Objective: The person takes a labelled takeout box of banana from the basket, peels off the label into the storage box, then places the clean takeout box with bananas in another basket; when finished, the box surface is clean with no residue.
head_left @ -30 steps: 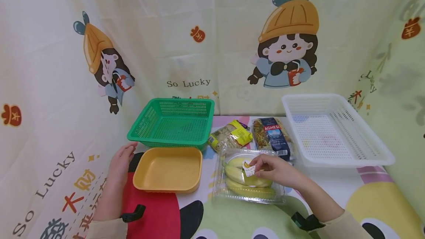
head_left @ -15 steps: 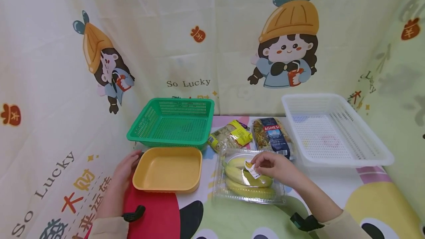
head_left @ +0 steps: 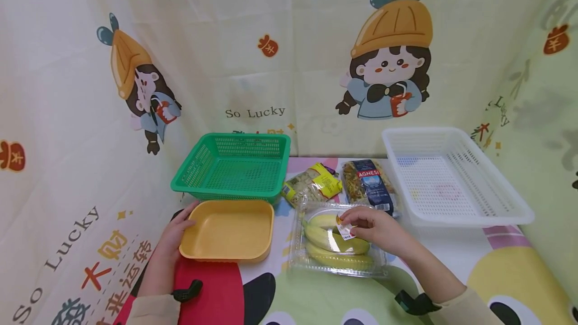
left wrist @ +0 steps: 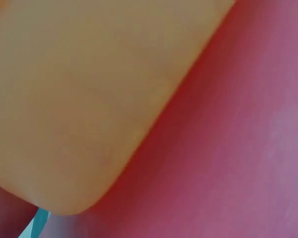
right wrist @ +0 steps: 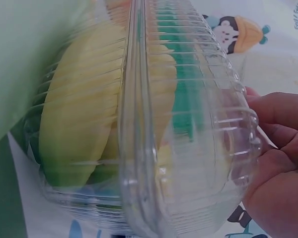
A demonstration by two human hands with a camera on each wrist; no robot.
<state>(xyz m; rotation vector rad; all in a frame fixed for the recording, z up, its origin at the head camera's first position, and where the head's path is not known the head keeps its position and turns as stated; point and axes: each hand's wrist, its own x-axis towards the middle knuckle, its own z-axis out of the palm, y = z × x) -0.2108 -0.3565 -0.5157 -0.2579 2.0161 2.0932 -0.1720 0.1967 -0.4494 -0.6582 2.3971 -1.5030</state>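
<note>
A clear plastic clamshell box (head_left: 339,262) holds bananas (head_left: 336,239) and lies in the middle of the table. My right hand (head_left: 379,229) is above its lid and pinches a small white label (head_left: 346,230) with a banana picture. In the right wrist view the box's ribbed side is close, with the right fingers (right wrist: 278,111) beside the lid. To the left is an orange-yellow plastic basin (head_left: 228,229). My left hand (head_left: 173,237) touches its left rim, thumb near the edge. The basin's wall (left wrist: 89,99) fills much of the left wrist view, where most of that hand is hidden.
Behind the basin stands a green mesh basket (head_left: 232,169). A yellow-labelled bag (head_left: 311,184) and an AGNESI pasta pack (head_left: 370,184) lie behind the box. On the right is a white mesh basket (head_left: 451,189). Printed cloth (head_left: 289,74) hangs around the table.
My left hand has moved right from beside the basin to its left rim. My right hand stays over the box, and the label in its fingers has tilted and shifted slightly right.
</note>
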